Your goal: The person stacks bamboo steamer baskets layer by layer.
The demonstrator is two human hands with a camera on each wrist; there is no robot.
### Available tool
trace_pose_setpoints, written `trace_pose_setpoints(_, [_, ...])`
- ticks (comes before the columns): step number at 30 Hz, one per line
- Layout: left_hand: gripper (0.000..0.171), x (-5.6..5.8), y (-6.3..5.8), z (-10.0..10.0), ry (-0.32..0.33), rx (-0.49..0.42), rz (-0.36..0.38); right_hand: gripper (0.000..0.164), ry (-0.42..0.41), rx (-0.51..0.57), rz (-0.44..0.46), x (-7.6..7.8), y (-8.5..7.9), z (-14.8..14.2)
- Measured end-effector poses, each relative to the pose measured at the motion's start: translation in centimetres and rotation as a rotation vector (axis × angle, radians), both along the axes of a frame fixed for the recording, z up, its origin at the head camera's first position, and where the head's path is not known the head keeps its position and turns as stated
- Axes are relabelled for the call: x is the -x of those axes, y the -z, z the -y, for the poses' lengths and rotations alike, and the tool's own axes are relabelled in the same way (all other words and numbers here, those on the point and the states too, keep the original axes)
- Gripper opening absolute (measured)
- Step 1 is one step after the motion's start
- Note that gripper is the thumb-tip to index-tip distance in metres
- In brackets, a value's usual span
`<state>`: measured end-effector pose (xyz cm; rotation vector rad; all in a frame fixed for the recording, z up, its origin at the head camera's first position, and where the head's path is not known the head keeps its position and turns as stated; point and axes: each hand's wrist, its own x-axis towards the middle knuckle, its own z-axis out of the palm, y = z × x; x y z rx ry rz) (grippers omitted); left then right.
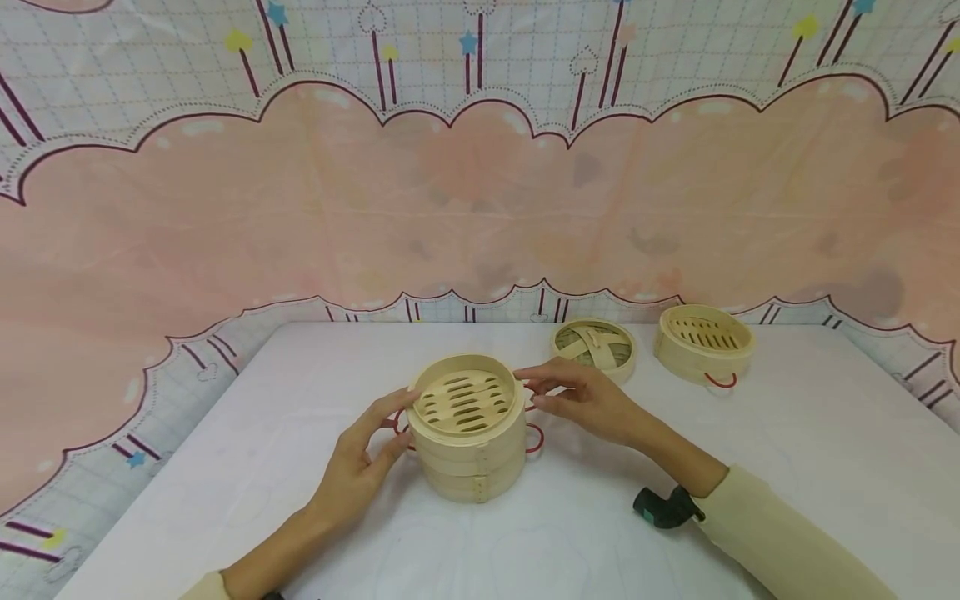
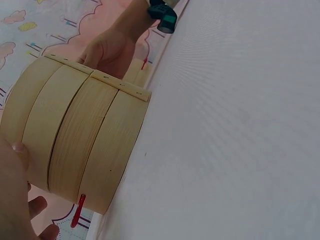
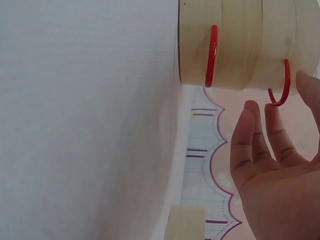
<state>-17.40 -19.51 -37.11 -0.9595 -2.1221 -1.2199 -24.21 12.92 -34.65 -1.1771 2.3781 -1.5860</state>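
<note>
Two bamboo steamer baskets [image 1: 465,467] are stacked on the white table, the upper one showing a slatted base inside its rim. Red loop handles [image 3: 212,55] stick out at the sides. My left hand [image 1: 356,462] lies against the stack's left side, a fingertip at the upper rim and the thumb lower on the wall; its other fingers [image 2: 37,206] stand off the wall. On the right side, my right hand [image 1: 581,400] touches the upper rim with one fingertip. Its other fingers are loosely bent near the upper red handle [image 3: 286,82]; firm contact there is unclear.
Behind my right hand lies a woven bamboo lid [image 1: 597,346]. Another slatted steamer basket [image 1: 701,346] with a red handle stands at the back right. A patterned cloth backdrop [image 1: 480,217] rises behind the white table [image 1: 300,367]. A dark wrist device [image 1: 667,507] hangs at my right sleeve.
</note>
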Motion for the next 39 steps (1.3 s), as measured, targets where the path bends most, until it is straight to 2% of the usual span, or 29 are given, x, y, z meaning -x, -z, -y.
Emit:
trace_pose_setpoints(6, [0.055,-0.12,-0.04,0.0,-0.015,-0.015,0.017,0.038,-0.012,0.0,-0.008,0.03,0.06,-0.02])
trace_pose_setpoints(22, [0.052,-0.23,0.06,-0.02,-0.034,-0.034,0.047,0.04,0.029,-0.048,-0.018,-0.25,-0.2,-0.02])
trace_pose_setpoints(31, [0.07,-0.38,-0.13,-0.13,-0.029,-0.003,0.036,0.038,-0.008,-0.018,-0.016,-0.21,0.12,-0.39])
trace_pose_setpoints(39, [0.072,-0.4,-0.04,-0.17,-0.049,0.005,0.044,0.038,-0.024,-0.014,-0.03,-0.04,0.28,-0.44])
